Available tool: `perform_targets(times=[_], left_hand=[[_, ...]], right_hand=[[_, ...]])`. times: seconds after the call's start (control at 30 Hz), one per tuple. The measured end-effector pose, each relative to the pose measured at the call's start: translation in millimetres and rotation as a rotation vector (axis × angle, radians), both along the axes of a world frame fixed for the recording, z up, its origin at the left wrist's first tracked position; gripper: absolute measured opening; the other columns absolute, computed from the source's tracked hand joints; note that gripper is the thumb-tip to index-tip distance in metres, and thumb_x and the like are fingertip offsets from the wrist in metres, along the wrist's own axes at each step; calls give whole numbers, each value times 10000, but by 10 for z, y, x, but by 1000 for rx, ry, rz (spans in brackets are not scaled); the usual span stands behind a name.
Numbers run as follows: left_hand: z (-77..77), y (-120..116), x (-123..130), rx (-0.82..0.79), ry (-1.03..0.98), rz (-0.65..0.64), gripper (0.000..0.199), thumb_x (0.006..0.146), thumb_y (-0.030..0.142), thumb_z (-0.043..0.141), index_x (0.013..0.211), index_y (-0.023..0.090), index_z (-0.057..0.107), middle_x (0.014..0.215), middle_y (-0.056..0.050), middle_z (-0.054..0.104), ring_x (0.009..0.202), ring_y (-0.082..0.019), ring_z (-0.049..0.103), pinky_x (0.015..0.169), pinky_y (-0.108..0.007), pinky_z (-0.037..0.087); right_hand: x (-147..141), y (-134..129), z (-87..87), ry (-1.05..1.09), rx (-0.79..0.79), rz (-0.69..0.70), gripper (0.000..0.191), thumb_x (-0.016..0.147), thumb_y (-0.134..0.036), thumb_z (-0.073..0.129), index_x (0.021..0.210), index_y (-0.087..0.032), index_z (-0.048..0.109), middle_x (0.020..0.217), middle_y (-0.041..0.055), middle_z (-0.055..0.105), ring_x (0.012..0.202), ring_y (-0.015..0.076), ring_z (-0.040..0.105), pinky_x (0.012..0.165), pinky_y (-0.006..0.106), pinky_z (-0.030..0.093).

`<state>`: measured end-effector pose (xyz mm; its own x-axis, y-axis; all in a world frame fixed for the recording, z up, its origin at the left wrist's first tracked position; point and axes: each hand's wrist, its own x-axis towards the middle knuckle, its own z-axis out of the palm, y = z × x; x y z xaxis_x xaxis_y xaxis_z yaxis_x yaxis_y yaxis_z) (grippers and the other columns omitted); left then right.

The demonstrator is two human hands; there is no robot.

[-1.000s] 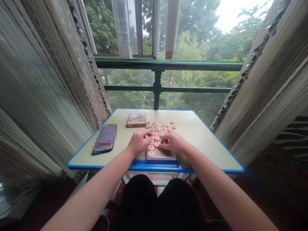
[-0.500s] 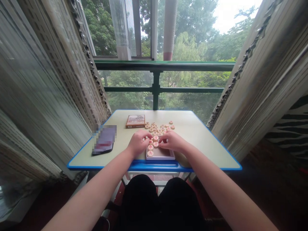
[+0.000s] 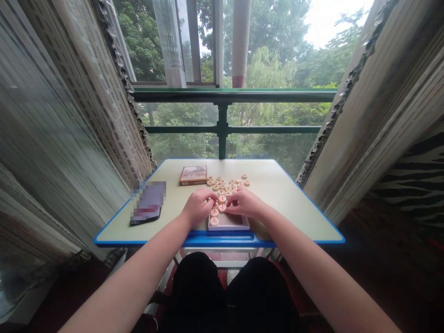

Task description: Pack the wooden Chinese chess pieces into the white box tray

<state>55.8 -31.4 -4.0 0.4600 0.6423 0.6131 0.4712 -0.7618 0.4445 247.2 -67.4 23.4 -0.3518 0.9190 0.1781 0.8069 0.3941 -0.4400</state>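
Left grip (image 3: 199, 205) curled, right grip (image 3: 247, 203) arched

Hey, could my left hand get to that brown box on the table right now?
Probably yes: the brown box sits just beyond the left hand, and I see only tabletop between them.

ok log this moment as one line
left hand: at left edge of tray; right hand: at piece in tray; loose pieces: beyond tray; box: beyond left hand
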Motion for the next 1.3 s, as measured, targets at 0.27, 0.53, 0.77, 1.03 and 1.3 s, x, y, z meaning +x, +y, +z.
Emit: perform_targets(times=[0.27, 0.53, 0.77, 1.03, 1.3], left_hand=[[7, -3, -7, -6, -14, 7, 252, 704, 72, 444, 688, 184, 669, 701, -21, 668, 718, -165, 571, 710, -299, 461], [15, 19, -17, 8, -99, 99, 282, 689, 49, 410, 648, 184, 654, 665, -17, 656, 701, -165, 568, 692, -298, 467], [3, 34, -15, 24, -67, 76, 269, 704, 56, 425, 647, 189, 652, 673, -17, 662, 710, -169, 569, 697, -304, 470], [-6, 47, -17, 8, -70, 89, 271, 683, 36, 422, 648, 181, 648, 683, -23, 660, 719, -171, 568, 709, -304, 471], [-26, 75, -20, -3, -95, 110, 288, 677, 28, 403, 771, 168, 636, 768, -34, 650, 804, -185, 547, 776, -334, 455]], right_hand=[[26, 28, -15, 55, 42, 7, 104, 693, -271, 649, 722, -194, 712, 615, -4, 619, 624, 114, 503, 601, 232, 358], [31, 190, -129, 120, 249, -43, 115, 738, -257, 640, 802, -207, 721, 782, 42, 657, 801, 176, 498, 799, 315, 360], [15, 208, -130, 108, 199, 10, 107, 746, -255, 639, 794, -215, 726, 771, 36, 651, 789, 163, 522, 815, 315, 361], [24, 197, -96, 164, 167, -28, 132, 732, -260, 643, 819, -186, 710, 781, 34, 670, 797, 169, 536, 800, 310, 384], [42, 185, -80, 191, 191, -52, 160, 768, -278, 588, 795, -182, 713, 775, 44, 676, 782, 164, 557, 780, 301, 398]])
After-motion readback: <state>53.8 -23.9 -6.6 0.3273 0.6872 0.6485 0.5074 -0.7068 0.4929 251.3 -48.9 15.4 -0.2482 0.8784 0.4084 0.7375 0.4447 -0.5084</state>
